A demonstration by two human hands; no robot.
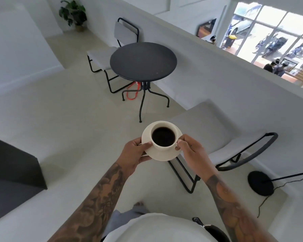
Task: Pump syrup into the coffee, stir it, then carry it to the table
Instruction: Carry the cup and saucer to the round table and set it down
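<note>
Coffee [163,137], black and filling a cream cup [163,137], sits on a matching saucer [160,155] carried in mid-air at chest height, above a pale floor [68,128]. A long white wall [217,81] runs along the right, with a window [276,37] high at the far end. Ahead stands a round dark table [143,62] on thin black legs, well apart from the cup. A grey chair [112,48] sits behind the table; a second grey chair [231,137] stands just right of the cup, beside the path. A black lamp base [260,183] rests near that chair. A potted plant [73,13] occupies the far corner. The left hand [136,152] grips the saucer's edge, thumb on top. The right hand [191,149] pinches the opposite rim, fingertips touching the cup.
</note>
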